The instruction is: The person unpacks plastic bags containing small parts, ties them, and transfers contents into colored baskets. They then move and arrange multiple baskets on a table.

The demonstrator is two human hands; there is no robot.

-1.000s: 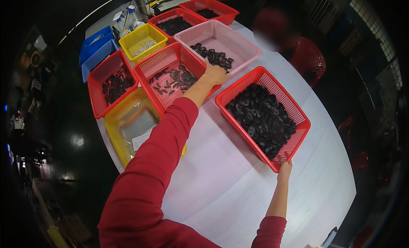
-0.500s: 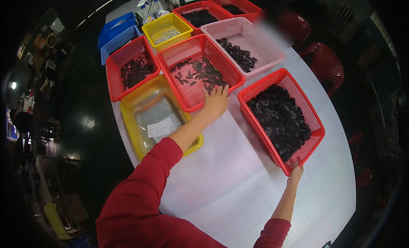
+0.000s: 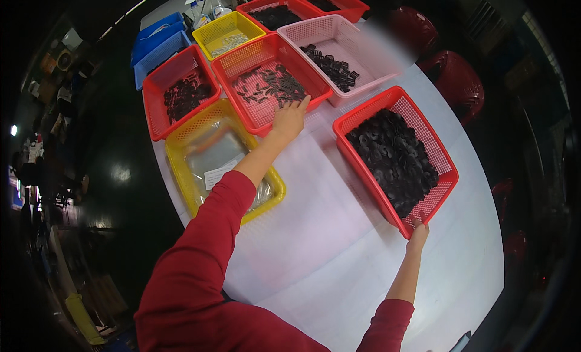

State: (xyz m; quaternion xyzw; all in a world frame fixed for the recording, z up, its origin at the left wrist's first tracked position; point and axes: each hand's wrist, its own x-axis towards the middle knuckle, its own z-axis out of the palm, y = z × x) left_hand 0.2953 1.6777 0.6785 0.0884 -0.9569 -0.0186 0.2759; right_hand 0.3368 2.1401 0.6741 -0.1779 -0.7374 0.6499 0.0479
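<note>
My left hand (image 3: 288, 118) lies on the near rim of a red basket (image 3: 242, 61) that holds scattered small black parts (image 3: 269, 85). Its fingers are spread and point away from me. My right hand (image 3: 418, 232) grips the near corner of a second red basket (image 3: 357, 161) piled with black ring-shaped parts (image 3: 392, 159). Both arms wear red sleeves. Both baskets stand on a white table (image 3: 327, 249).
A yellow basket (image 3: 181, 182) lined with clear plastic bags sits left of my left arm. Behind it stand a red basket of black parts (image 3: 158, 113), blue bins (image 3: 151, 43), a small yellow basket (image 3: 229, 24), a pink basket (image 3: 357, 34) and more red baskets (image 3: 275, 1). Red stools (image 3: 451, 73) stand at the right.
My left hand has drawn back from the far baskets toward me and now rests on the near rim of the red basket. The right hand stays on its basket corner.
</note>
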